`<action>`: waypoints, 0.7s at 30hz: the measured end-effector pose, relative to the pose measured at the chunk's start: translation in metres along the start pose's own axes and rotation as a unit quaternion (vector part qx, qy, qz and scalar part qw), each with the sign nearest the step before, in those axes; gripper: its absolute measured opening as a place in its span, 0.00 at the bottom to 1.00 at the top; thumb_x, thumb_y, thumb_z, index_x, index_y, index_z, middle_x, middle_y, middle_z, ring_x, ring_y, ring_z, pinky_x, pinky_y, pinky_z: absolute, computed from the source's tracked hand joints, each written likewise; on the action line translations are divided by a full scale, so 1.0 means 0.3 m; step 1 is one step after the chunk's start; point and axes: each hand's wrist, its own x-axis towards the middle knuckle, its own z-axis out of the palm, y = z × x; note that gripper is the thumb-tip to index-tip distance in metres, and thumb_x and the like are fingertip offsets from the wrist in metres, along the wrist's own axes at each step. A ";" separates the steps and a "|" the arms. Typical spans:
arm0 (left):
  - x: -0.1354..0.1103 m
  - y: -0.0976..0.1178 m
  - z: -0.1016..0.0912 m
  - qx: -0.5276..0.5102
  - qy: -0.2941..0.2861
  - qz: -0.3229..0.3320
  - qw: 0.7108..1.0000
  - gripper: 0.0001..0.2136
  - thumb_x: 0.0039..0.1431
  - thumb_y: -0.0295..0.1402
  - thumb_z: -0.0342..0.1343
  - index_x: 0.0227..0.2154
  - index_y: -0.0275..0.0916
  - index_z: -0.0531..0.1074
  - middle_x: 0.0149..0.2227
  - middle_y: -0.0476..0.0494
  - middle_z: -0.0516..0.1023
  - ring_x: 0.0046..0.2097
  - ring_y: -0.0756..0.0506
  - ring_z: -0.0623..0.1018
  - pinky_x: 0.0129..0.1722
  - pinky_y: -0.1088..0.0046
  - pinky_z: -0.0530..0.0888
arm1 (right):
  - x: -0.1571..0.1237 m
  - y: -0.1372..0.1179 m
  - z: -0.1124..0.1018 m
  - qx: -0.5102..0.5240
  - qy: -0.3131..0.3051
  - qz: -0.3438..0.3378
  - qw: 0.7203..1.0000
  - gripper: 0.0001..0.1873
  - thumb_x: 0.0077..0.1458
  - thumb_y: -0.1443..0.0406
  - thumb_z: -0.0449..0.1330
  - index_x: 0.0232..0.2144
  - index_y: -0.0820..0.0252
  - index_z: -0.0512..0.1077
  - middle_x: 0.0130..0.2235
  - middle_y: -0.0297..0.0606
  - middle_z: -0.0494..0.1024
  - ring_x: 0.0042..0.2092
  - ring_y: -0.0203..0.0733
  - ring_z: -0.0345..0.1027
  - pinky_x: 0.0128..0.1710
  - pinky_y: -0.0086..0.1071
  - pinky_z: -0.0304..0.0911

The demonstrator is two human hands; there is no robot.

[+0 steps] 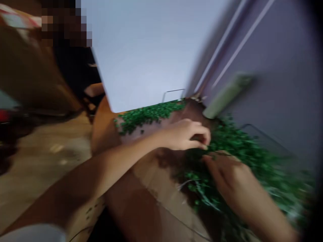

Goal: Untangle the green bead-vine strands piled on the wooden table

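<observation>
My left hand (pixel 188 134) reaches in over a round wooden table, thumb and fingertips pinched together on a bit of green leafy stem (pixel 206 147). Just below and to the right, my right hand (pixel 233 173) is also closed, its thumb and fingers pinching a thin green stem by the left fingertips. Motion blur hides the exact grip. Small-leaved greenery (pixel 239 144) lies in a thick heap behind and right of my right hand. More leafy sprigs (pixel 199 188), with pale thin strands among them, lie beneath my hands.
A flat, pale brown piece (pixel 161 185) lies on the table (pixel 101 124). A second leafy heap (pixel 151 114) sits at the back beside a large white panel (pixel 151 50). A pale green cylinder (pixel 227 95) stands tilted in view near a grey wall. Another person's arm (pixel 94 89) shows behind left.
</observation>
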 end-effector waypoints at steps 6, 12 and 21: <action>-0.007 -0.094 -0.058 0.026 0.168 -0.104 0.980 0.04 0.60 0.31 0.60 0.33 0.37 0.77 0.34 0.46 0.80 0.35 0.49 0.77 0.40 0.71 0.73 | 0.028 -0.042 -0.032 -0.034 -0.098 0.021 0.994 0.24 0.73 0.61 0.45 0.23 0.56 0.63 0.27 0.37 0.71 0.34 0.43 0.64 0.37 0.38 0.56; -0.058 -0.215 -0.211 0.203 0.336 -0.174 0.903 0.11 0.58 0.25 0.58 0.43 0.41 0.77 0.44 0.44 0.81 0.44 0.44 0.77 0.50 0.63 0.74 | 0.022 -0.070 -0.023 -0.012 -0.107 0.011 0.994 0.22 0.73 0.59 0.46 0.27 0.57 0.66 0.30 0.36 0.72 0.35 0.43 0.63 0.38 0.38 0.55; -0.032 -0.064 -0.157 0.193 0.197 0.031 0.961 0.10 0.72 0.34 0.47 0.45 0.41 0.74 0.41 0.45 0.81 0.43 0.45 0.77 0.48 0.65 0.72 | 0.029 -0.057 -0.018 0.002 -0.089 0.046 0.995 0.21 0.73 0.58 0.48 0.27 0.57 0.67 0.30 0.36 0.73 0.36 0.43 0.64 0.40 0.38 0.57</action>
